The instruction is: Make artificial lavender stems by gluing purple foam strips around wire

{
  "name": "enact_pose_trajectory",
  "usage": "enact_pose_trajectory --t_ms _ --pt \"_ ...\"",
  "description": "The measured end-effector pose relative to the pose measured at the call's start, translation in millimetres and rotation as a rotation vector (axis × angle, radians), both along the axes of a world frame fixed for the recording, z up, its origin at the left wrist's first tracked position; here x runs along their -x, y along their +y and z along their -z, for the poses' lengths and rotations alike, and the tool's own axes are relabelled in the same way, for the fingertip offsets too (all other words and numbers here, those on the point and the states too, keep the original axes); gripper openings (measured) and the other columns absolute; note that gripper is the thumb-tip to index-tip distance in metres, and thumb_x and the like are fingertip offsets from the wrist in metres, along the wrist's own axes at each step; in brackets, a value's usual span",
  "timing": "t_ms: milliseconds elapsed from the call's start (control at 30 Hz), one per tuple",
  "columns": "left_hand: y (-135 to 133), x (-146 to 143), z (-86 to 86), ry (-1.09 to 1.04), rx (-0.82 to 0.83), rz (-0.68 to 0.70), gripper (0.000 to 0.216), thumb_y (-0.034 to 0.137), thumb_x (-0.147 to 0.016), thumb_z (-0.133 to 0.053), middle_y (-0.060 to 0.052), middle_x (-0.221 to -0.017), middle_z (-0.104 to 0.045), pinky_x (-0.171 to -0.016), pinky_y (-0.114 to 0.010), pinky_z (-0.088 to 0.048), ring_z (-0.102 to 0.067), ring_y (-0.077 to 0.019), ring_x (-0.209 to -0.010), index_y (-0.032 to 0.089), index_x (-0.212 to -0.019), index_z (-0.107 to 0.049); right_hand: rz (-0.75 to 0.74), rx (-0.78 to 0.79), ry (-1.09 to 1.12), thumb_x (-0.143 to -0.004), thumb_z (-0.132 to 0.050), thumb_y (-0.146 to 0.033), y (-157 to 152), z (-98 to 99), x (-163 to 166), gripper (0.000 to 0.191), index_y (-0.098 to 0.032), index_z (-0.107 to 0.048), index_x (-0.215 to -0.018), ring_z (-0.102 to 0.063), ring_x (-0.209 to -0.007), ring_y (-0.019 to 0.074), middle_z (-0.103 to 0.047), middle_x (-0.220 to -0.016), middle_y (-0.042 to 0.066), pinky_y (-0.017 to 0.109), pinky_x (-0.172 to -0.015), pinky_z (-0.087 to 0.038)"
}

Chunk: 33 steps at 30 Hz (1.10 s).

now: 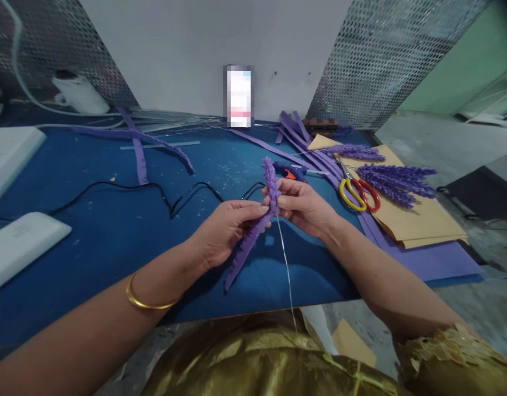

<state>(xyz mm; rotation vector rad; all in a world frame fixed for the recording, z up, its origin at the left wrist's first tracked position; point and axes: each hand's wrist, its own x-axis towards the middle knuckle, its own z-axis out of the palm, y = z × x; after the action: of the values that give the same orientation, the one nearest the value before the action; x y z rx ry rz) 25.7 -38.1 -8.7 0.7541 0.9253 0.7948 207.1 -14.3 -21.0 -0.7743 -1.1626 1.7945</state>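
Between my two hands is a purple paper flower spike (271,181), its fringed layers wound around a thin wire stem (287,269) that hangs down toward my lap. My left hand (232,225) pinches the fringed purple strip (245,253) where it meets the spike; the strip's loose end slants down to the left. My right hand (303,206) grips the spike from the other side, thumb and fingers closed on it. Just behind my right hand lies a dark blue glue gun (290,170) with an orange trigger, partly hidden.
Scissors (356,190) with yellow and red handles lie on brown paper (426,220), beside finished purple flower spikes (397,179). Purple strips (137,148) lie at back left. A black cord (170,201) crosses the blue table (113,242). A phone (239,96) stands against the back panel.
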Motion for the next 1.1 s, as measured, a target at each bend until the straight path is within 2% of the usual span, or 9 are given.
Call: enact_pose_trajectory --t_ms 133,300,433,667,800,933,1100 --pt "2 1 1.5 0.062 0.038 0.006 0.014 0.028 -0.07 -0.074 -0.005 -0.063 -0.066 -0.052 -0.022 -0.045 -0.058 -0.0124 -0.056 0.013 -0.072 -0.075 -0.01 -0.013 -0.009 -0.07 -0.084 -0.033 0 -1.4 -3 0.029 -0.02 -0.073 -0.093 -0.062 -0.07 0.0106 -0.071 -0.085 0.001 0.022 -0.064 -0.051" --pt "3 0 3.1 0.069 0.029 0.056 0.01 0.022 -0.067 -0.074 -0.005 -0.06 -0.064 -0.05 -0.02 -0.043 -0.055 -0.0096 -0.052 0.013 -0.064 -0.072 -0.014 -0.027 -0.018 -0.071 -0.083 -0.031 1 -2.5 -5 0.025 -0.02 -0.072 -0.089 -0.061 -0.07 0.01 -0.07 -0.083 0.001 0.021 -0.064 -0.049" --pt "0 0 0.2 0.077 0.006 0.061 0.015 0.026 -0.066 -0.076 -0.002 -0.055 -0.062 -0.046 -0.019 -0.037 -0.05 -0.0075 -0.046 0.014 -0.059 -0.07 -0.015 -0.035 -0.034 -0.066 -0.085 -0.027 1 -3.2 -4 0.024 -0.018 -0.068 -0.082 -0.06 -0.069 0.0105 -0.066 -0.078 -0.001 0.022 -0.066 -0.05" --pt "-4 -3 1.1 0.144 -0.052 0.035 0.016 0.028 -0.068 -0.076 0.001 -0.056 -0.062 -0.05 -0.018 -0.037 -0.048 -0.0067 -0.05 0.015 -0.059 -0.071 -0.013 -0.104 -0.025 -0.066 -0.084 -0.023 0 -5.4 2 0.026 -0.017 -0.06 -0.074 -0.053 -0.06 0.0077 -0.058 -0.068 -0.005 0.022 -0.062 -0.047" --pt "-4 -4 2.8 0.144 -0.074 -0.014 0.015 0.029 -0.066 -0.077 -0.001 -0.061 -0.066 -0.054 -0.019 -0.039 -0.051 -0.0078 -0.054 0.015 -0.061 -0.073 0.024 -0.136 -0.038 -0.066 -0.084 -0.022 -1 -5.4 3 0.026 -0.017 -0.061 -0.075 -0.054 -0.062 0.0082 -0.059 -0.069 -0.005 0.023 -0.064 -0.047" --pt "-4 -4 2.8 0.129 -0.055 -0.019 0.016 0.03 -0.063 -0.078 -0.002 -0.061 -0.067 -0.055 -0.02 -0.041 -0.054 -0.0093 -0.055 0.016 -0.06 -0.074 0.03 -0.194 -0.07 -0.068 -0.084 -0.024 -2 -3.1 3 0.026 -0.018 -0.062 -0.079 -0.057 -0.064 0.0094 -0.061 -0.071 -0.005 0.024 -0.066 -0.049" --pt "-4 -5 4.2 0.119 -0.108 -0.028 0.016 0.03 -0.065 -0.079 -0.001 -0.06 -0.067 -0.055 -0.02 -0.04 -0.053 -0.0085 -0.055 0.016 -0.06 -0.074 0.052 -0.243 -0.07 -0.071 -0.083 -0.025 -4 -1.0 7 0.025 -0.019 -0.061 -0.083 -0.058 -0.065 0.0101 -0.06 -0.071 -0.005 0.026 -0.066 -0.051"
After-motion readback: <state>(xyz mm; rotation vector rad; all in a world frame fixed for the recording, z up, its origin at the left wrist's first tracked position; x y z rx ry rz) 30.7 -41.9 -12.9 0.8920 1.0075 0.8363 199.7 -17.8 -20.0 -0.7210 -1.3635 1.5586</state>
